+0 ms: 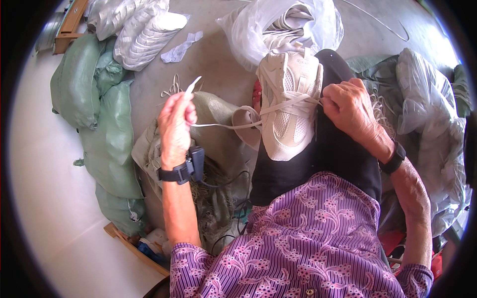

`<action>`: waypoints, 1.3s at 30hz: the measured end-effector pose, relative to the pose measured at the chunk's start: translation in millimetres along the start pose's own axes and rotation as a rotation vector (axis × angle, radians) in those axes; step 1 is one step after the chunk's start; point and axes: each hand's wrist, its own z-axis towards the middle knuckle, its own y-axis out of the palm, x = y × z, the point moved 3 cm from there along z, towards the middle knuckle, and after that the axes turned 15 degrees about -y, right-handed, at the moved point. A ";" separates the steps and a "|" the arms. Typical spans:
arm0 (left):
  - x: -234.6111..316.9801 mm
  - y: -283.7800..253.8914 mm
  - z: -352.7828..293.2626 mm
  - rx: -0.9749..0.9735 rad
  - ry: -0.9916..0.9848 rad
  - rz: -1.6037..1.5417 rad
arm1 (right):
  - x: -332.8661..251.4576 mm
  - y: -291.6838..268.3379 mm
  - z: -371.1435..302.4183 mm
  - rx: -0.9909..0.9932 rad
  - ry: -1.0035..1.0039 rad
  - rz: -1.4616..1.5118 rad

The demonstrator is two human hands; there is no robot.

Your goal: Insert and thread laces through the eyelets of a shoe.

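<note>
A cream sneaker upper [283, 141] rests on my dark-trousered thighs, its toe pointing toward me. Flat pale shoelace [221, 126] crosses over its tongue and runs out on both sides. Left of the shoe, my left hand [175, 119] is closed, pinching the lace, which stretches from the shoe to the fingers. From the same fingers sticks up a slim white pointed thing [194, 85]; whether it is a tool or a stiff lace end I cannot tell. My right hand [350, 107] is closed in a fist on the lace at the shoe's right edge.
A clear plastic bag [328, 30] of nested pale pieces stands ahead. Green woven sacks [112, 139] line the left, below white wrapped stacks [146, 39]. A beige sack [216, 111] with loose laces lies by my left arm. Plastic-wrapped bundles [427, 99] are heaped at right.
</note>
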 end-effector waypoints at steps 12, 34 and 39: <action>-22.7 109.2 -6.6 -0.269 0.134 0.314 | -5.8 2.1 11.4 -0.047 -0.026 0.186; -31.2 129.8 -16.1 -0.032 0.497 0.560 | -8.5 5.4 11.8 -0.005 -0.055 0.166; -39.5 128.9 -7.4 -0.071 0.455 0.523 | -7.2 -10.0 25.5 -0.094 -0.006 0.205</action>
